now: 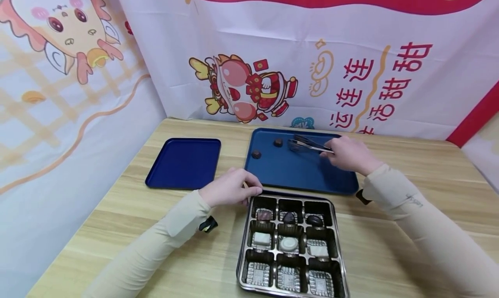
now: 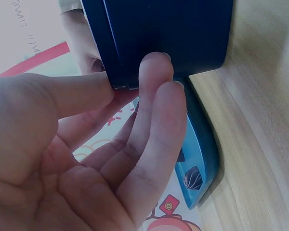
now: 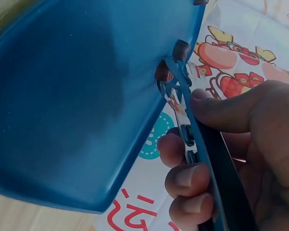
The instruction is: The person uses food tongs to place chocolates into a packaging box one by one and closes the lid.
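My left hand (image 1: 234, 187) pinches the far left corner of a dark chocolate box (image 2: 168, 33), thumb on one side and fingers on the other. The box's divided insert (image 1: 290, 259) holds dark chocolates (image 1: 289, 218) in the far row and white chocolates (image 1: 289, 244) in the middle row; ribbed clear plastic shows in the near row. My right hand (image 1: 351, 154) grips metal tongs (image 1: 308, 144) with black handles over the blue tray (image 1: 296, 172). At the tong tips is a reddish-brown chocolate (image 3: 163, 71), with a dark chocolate (image 3: 181, 49) close beside it.
Toward the blue tray's left edge lies a ridged dark chocolate (image 1: 256, 154). A smaller navy tray (image 1: 183, 163) stands left of it on the wooden table (image 1: 187, 246). A printed cloth (image 1: 249, 38) hangs behind the table and along its left side.
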`<state>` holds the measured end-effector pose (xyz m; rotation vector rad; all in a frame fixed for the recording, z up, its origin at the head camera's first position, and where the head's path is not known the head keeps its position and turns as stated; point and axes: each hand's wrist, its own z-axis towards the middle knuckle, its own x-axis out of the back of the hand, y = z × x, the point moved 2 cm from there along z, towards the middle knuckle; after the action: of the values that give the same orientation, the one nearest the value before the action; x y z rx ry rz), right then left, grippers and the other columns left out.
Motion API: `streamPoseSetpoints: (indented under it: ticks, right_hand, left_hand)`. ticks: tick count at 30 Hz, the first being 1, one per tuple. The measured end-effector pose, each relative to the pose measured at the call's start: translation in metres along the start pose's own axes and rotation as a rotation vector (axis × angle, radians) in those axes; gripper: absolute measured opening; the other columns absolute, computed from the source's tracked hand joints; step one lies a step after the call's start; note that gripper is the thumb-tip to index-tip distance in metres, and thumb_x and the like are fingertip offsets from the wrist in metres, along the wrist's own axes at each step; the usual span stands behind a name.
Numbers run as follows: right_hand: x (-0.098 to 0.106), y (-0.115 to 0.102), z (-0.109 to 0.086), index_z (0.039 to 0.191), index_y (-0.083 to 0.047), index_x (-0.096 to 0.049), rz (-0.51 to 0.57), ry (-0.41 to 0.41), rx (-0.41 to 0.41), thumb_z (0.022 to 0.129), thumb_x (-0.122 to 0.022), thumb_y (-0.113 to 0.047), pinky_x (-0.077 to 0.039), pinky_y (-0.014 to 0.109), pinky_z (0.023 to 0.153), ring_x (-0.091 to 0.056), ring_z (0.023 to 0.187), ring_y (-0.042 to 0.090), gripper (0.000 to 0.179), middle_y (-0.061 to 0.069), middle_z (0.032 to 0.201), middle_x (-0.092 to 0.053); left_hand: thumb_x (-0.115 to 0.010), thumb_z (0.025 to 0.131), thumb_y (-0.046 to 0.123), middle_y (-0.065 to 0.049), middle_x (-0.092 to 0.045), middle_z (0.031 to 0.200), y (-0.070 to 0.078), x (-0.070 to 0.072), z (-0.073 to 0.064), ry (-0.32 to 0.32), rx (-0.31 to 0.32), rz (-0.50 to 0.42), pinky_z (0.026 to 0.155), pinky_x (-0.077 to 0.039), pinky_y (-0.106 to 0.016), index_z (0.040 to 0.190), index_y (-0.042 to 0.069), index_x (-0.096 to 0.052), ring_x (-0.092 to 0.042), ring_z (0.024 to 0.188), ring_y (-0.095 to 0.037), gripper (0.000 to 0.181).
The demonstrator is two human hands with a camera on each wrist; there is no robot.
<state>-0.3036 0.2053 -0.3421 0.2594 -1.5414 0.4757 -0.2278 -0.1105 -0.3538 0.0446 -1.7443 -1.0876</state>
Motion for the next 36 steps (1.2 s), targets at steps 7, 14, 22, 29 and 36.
streamPoseSetpoints:
  ticks: [7, 14, 22, 29, 36]
  right_hand:
    - [0.000, -0.002, -0.007, 0.092, -0.007, -0.076, 0.018, 0.017, -0.021, 0.095, -0.067, -0.020, -0.024, 0.028, 0.041, -0.035, 0.043, 0.013, 0.016, -0.003, 0.051, -0.043]
    - [0.003, -0.001, -0.022, 0.116, 0.003, -0.071, 0.029, 0.012, -0.056, 0.096, -0.066, -0.020, -0.031, 0.030, 0.043, -0.041, 0.043, 0.014, 0.031, -0.001, 0.055, -0.052]
    - [0.001, 0.006, -0.031, 0.113, 0.004, -0.071, 0.082, 0.027, -0.054, 0.095, -0.067, -0.020, -0.033, 0.032, 0.045, -0.041, 0.043, 0.013, 0.030, 0.000, 0.061, -0.055]
    - [0.005, 0.005, -0.038, 0.106, -0.001, -0.073, 0.077, 0.009, -0.037, 0.096, -0.066, -0.019, -0.032, 0.032, 0.046, -0.042, 0.044, 0.014, 0.022, -0.001, 0.056, -0.046]
    - [0.005, 0.003, -0.041, 0.108, 0.000, -0.073, 0.053, 0.003, -0.038, 0.096, -0.066, -0.021, -0.036, 0.032, 0.047, -0.044, 0.044, 0.013, 0.025, -0.002, 0.056, -0.049]
  left_hand:
    - [-0.064, 0.098, 0.016, 0.004, -0.069, 0.080, -0.001, 0.000, 0.000, 0.009, -0.011, 0.014, 0.060, -0.050, -0.026, 0.103, 0.010, -0.076, -0.064, 0.056, -0.015, 0.014]
    - [-0.063, 0.098, 0.016, 0.003, -0.069, 0.080, 0.001, -0.001, 0.001, 0.009, -0.017, 0.026, 0.062, -0.049, -0.026, 0.103, 0.009, -0.076, -0.064, 0.055, -0.014, 0.014]
    - [-0.064, 0.098, 0.015, 0.002, -0.070, 0.084, 0.002, -0.001, 0.000, 0.014, -0.007, 0.020, 0.060, -0.050, -0.026, 0.103, 0.010, -0.076, -0.065, 0.056, -0.015, 0.014]
    - [-0.063, 0.099, 0.016, 0.001, -0.071, 0.084, 0.000, -0.002, 0.000, 0.011, -0.014, 0.019, 0.059, -0.050, -0.026, 0.103, 0.010, -0.076, -0.065, 0.057, -0.016, 0.014]
    - [-0.063, 0.099, 0.015, 0.002, -0.070, 0.085, -0.003, -0.002, 0.002, 0.013, -0.010, 0.007, 0.059, -0.051, -0.027, 0.103, 0.010, -0.075, -0.065, 0.057, -0.018, 0.014]
